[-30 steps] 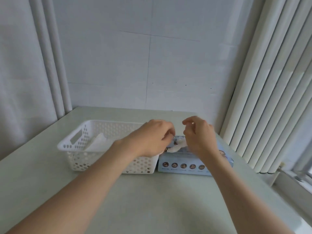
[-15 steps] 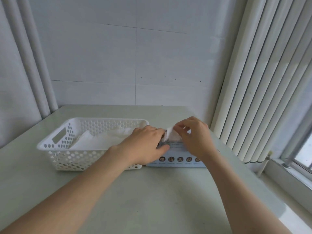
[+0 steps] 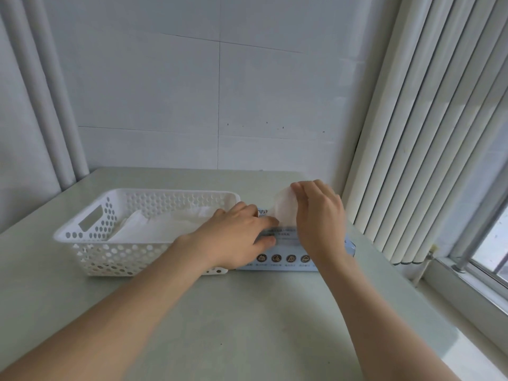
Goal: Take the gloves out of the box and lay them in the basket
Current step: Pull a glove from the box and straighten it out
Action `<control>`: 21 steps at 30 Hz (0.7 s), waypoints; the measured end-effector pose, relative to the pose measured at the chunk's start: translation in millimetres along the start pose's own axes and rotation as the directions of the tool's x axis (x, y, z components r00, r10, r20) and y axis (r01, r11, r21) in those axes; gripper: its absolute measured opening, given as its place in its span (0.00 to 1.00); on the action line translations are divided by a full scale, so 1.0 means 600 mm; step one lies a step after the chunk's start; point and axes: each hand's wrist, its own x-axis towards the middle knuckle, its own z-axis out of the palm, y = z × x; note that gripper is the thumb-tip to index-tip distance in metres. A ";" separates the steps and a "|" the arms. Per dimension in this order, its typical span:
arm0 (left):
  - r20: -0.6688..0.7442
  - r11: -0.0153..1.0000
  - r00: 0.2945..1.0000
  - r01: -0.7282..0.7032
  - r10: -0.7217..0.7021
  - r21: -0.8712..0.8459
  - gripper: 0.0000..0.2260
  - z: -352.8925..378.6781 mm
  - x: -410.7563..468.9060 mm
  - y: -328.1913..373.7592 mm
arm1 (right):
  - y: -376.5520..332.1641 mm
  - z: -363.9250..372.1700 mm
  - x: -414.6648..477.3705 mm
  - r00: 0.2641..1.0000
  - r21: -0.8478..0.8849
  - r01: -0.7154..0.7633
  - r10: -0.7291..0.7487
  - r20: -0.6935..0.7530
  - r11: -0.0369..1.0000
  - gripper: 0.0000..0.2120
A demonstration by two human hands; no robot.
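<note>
A light blue glove box (image 3: 286, 261) lies on the table just right of a white perforated basket (image 3: 90, 237). My right hand (image 3: 319, 215) pinches a thin translucent white glove (image 3: 284, 209) and holds it up above the box top. My left hand (image 3: 239, 237) rests flat on the box's left part, fingers spread and pressing it down. Several white gloves (image 3: 159, 228) lie flat inside the basket. The box's opening is hidden behind my hands.
The pale green table (image 3: 247, 325) ends at a white wall behind. White vertical blinds (image 3: 428, 133) hang close on the right, with a window sill (image 3: 472, 281) beyond the table's right edge. Grey pipes (image 3: 55, 105) run down the left corner.
My right hand has risen, drawing the glove further up out of the box. My left hand has let go of the glove and settled flat on the box.
</note>
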 end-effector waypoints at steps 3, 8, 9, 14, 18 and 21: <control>0.015 1.000 1.000 0.006 -0.006 -0.017 0.21 -0.001 -0.001 0.002 | -0.003 -0.006 0.004 0.996 0.030 -0.031 0.033 -0.082 0.999 0.18; 0.017 1.000 1.000 0.007 -0.007 -0.027 0.20 -0.002 0.000 0.001 | -0.012 -0.020 0.016 0.945 0.155 -0.208 0.239 -0.222 0.966 0.17; 0.017 1.000 1.000 0.006 -0.006 -0.022 0.20 -0.002 0.000 0.001 | -0.015 -0.025 0.019 0.927 0.188 -0.225 0.269 -0.260 0.956 0.16; 0.015 0.996 1.000 0.021 -0.020 -0.089 0.20 -0.003 -0.001 0.001 | -0.053 -0.048 0.024 0.905 0.323 -0.142 0.255 -0.341 0.936 0.11; -0.008 0.973 0.998 0.052 -0.055 -0.225 0.23 -0.012 -0.003 0.000 | -0.081 -0.055 0.029 0.906 0.423 -0.165 0.306 -0.292 0.891 0.11; -0.060 0.925 0.995 0.054 -0.083 -0.377 0.27 -0.018 -0.005 -0.003 | -0.082 -0.054 0.028 0.912 0.495 -0.312 0.402 -0.083 0.811 0.08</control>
